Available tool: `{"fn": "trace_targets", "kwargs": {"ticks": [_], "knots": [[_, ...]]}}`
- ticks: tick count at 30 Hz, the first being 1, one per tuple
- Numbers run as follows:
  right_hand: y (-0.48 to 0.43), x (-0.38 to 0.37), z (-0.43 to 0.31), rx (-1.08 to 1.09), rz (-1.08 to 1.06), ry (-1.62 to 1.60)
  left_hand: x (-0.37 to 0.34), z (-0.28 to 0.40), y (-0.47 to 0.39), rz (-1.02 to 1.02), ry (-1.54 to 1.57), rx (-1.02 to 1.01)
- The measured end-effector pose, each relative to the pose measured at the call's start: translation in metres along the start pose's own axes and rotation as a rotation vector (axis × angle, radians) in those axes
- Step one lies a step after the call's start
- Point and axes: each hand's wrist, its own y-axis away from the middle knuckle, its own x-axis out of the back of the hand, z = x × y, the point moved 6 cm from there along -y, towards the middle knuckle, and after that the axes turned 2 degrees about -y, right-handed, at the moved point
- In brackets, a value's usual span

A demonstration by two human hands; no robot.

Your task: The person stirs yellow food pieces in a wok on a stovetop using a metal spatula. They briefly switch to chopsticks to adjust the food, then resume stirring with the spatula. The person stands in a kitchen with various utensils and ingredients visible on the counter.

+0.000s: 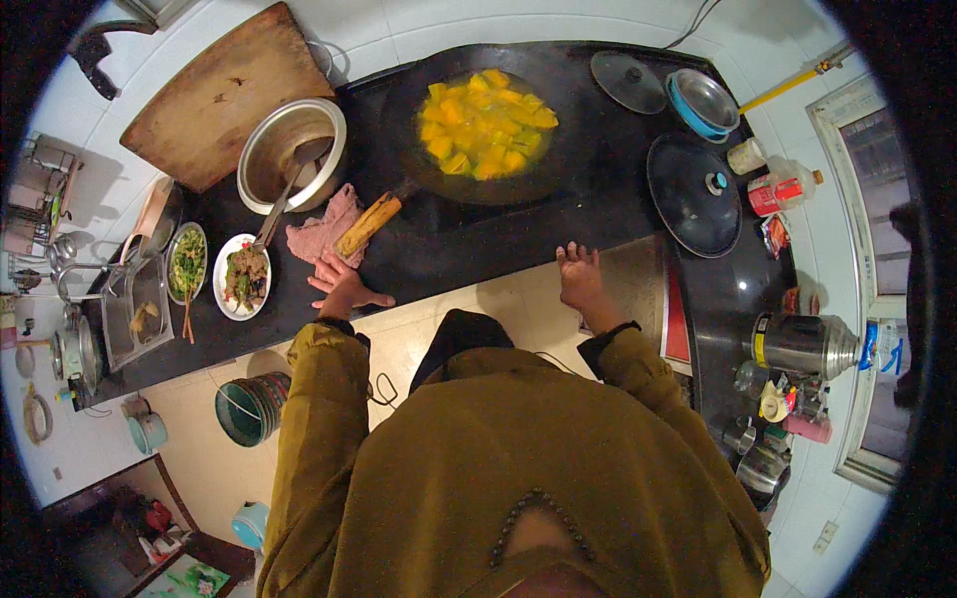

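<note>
A dark wok (478, 196) on the black countertop holds chunks of yellow-orange pumpkin (486, 123) in liquid, with steam over it. Its wooden handle (368, 224) points toward me and rests over a crumpled pink cloth (321, 228). My left hand (340, 288), fingers spread and holding nothing, is at the near edge of this cloth, below the handle's end. Over the counter's front edge, farther right, is my right hand (579, 276). Its fingers are loosely bent and slightly apart, with nothing seen in them.
Left of the wok stand a metal pot (250, 161) with a spatula (280, 209), a plate of cooked food (243, 276), and a dish of chopped greens (187, 261). A wooden cutting board (224, 90) leans behind. Rightward lie a large lid (691, 205) and a steel vacuum flask (800, 345).
</note>
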Motion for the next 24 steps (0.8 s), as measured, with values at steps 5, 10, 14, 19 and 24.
{"fn": "trace_targets", "kwargs": {"ticks": [5,10,14,19,24], "knots": [[0.000,0.007,-0.001,0.004,-0.052,-0.009,0.000,0.000,0.001,-0.012,-0.024,0.003],[0.001,0.010,-0.001,0.025,-0.058,-0.009,-0.001,-0.001,-0.004,0.008,-0.062,0.031],[-0.002,0.007,-0.001,0.020,-0.066,0.008,-0.003,-0.002,-0.005,0.008,-0.036,0.031],[-0.004,0.002,0.000,0.021,-0.059,0.005,-0.002,-0.001,-0.005,-0.007,-0.060,0.022],[-0.004,0.003,-0.001,0.023,-0.047,-0.005,-0.001,-0.001,-0.003,-0.016,-0.016,0.032]]}}
